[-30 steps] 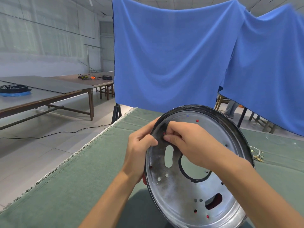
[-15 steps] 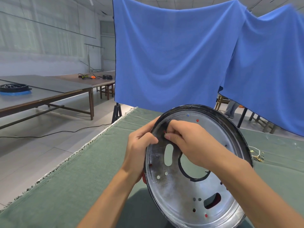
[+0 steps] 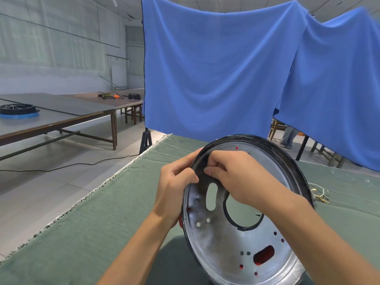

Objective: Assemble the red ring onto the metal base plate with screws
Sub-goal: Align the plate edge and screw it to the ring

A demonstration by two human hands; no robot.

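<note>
- The right hand (image 3: 232, 177) has its fingers (image 3: 213, 161) curled and pressed together at the upper-left inner rim of a round, shallow, silver metal base plate with a black outer edge (image 3: 224, 243). They seem to pinch something small, probably a screw, but the fingers hide it, so I cannot tell for sure.
- The spot being worked lies directly under these fingertips, at the plate's top left as the wearer sees it. The right hand is the one on that spot.
- The left hand (image 3: 174, 188) grips the plate's left edge just beside the right hand, thumb over the front face, other fingers wrapped behind the rim.
- The plate is held up off the surface, tilted, its dished face turned toward the camera.
- The red ring (image 3: 264, 255) sits behind the plate. Only red glimpses show: through a long slot low on the plate, through several small holes, and as a sliver at the left edge below the left hand.
- A large round central opening and an oval slot pierce the plate just below the right hand; the green surface shows through them.
- In my judgement nothing blocks the fingers; the risk is the hidden small part slipping.
- Beneath everything lies a green cloth-covered surface (image 3: 102, 223). On it, to the right and well apart, rests a small bundle of pale wires (image 3: 318, 194).
- Behind hangs a blue cloth curtain (image 3: 216, 68). Long wooden tables (image 3: 61, 116) stand far left.
</note>
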